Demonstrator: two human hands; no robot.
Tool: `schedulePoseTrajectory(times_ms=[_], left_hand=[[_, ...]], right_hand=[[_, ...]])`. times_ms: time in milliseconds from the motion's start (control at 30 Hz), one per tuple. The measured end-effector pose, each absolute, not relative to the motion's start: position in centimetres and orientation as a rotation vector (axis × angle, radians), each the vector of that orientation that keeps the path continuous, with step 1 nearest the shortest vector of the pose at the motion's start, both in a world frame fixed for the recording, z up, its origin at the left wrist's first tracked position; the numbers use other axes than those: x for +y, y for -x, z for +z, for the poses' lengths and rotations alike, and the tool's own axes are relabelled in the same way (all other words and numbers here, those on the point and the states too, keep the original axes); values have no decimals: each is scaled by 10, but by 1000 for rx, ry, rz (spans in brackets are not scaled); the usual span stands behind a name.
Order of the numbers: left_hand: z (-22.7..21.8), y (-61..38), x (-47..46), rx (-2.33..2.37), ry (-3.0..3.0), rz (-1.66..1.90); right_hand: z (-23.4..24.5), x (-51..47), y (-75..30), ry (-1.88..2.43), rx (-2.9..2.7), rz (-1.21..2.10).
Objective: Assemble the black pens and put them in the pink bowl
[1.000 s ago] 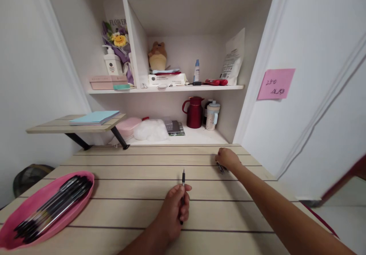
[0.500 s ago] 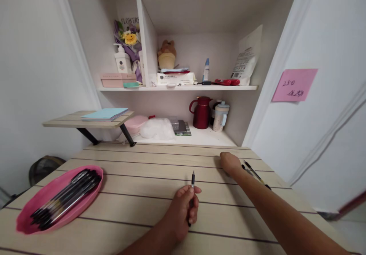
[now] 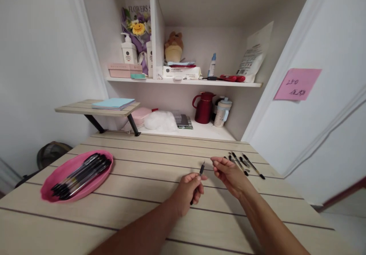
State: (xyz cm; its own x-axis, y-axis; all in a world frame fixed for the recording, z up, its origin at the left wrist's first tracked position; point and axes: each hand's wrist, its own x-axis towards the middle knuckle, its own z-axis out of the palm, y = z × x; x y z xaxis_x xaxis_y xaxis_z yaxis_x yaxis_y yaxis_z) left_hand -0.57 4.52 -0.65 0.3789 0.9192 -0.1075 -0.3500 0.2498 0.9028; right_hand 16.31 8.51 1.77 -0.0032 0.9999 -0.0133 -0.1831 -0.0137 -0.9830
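Observation:
My left hand [image 3: 188, 190] is closed around a black pen [image 3: 201, 169], held upright above the wooden table [image 3: 137, 194] with its tip pointing away from me. My right hand [image 3: 230, 174] hovers just to the right of that pen, thumb and forefinger pinched together close to its tip. What they pinch is too small to make out. Several thin black pen parts [image 3: 243, 163] lie loose on the table just beyond my right hand.
A pink oval tray [image 3: 54, 182] holding several black pens sits at the table's left. Behind the table are a small side shelf with a blue notebook [image 3: 113, 103], a red jug [image 3: 203, 108], a mug [image 3: 223, 112] and shelves of clutter. A pink note [image 3: 297, 84] hangs on the right wall.
My right hand has drawn back from the pen parts at the far right and come in beside the pen in my left hand. The view has shifted, revealing the loose parts.

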Motion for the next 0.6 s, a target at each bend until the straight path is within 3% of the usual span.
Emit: schedulePoseTrajectory(times_ms=[267, 600], left_hand=[[16, 23, 33, 867, -1185, 865], [3, 43, 16, 944, -1218, 857]], right_hand=[[26, 55, -156, 930, -938, 1301], [23, 50, -143, 990, -1166, 1230]])
